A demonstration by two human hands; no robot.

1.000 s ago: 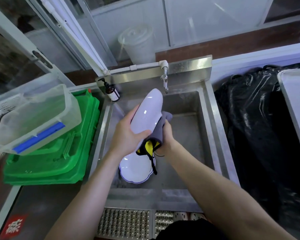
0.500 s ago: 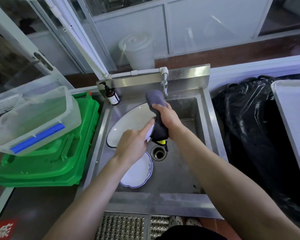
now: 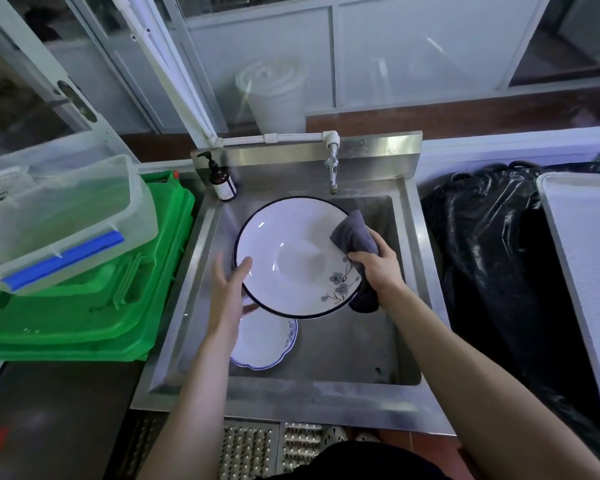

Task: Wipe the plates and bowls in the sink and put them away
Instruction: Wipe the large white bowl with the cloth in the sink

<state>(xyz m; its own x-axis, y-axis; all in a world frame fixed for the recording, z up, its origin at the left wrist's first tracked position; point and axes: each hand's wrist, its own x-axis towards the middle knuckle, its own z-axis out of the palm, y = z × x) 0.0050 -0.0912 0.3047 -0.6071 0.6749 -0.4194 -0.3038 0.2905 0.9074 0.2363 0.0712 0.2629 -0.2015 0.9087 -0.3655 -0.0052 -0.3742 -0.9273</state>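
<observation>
Steel sink (image 3: 411, 278) is taking up the middle of the view, its basin sitting between a stack of green crates (image 3: 94, 306) on the left and a heap of black plastic bags (image 3: 482, 258) on the right. A clear lidded box (image 3: 59, 216) with a blue latch is resting tilted on top of the crates. A pale tray (image 3: 586, 258) is lying at the far right, partly over the bags. A white bucket (image 3: 274, 95) is standing behind the glass beyond the sink.

Over the basin, a large white bowl (image 3: 291, 254) with a dark rim and a blue flower spray is being held up, tilted so its inside is facing the camera. The left hand (image 3: 227, 292) is lying against the bowl's left rim with its fingers straight and spread, the thumb touching the rim's edge. The right hand (image 3: 378, 268) is gripping the bowl's right rim through a grey cloth (image 3: 355, 237), fingers curled round the cloth, which is folding over the rim and hanging down behind it.

Below the bowl, a smaller white plate (image 3: 267, 341) with a blue scalloped edge is lying flat on the sink floor, partly hidden by the left wrist. A tap (image 3: 332, 168) is hanging over the back of the basin, and a dark pump bottle (image 3: 222, 180) is standing at the sink's back left corner.
</observation>
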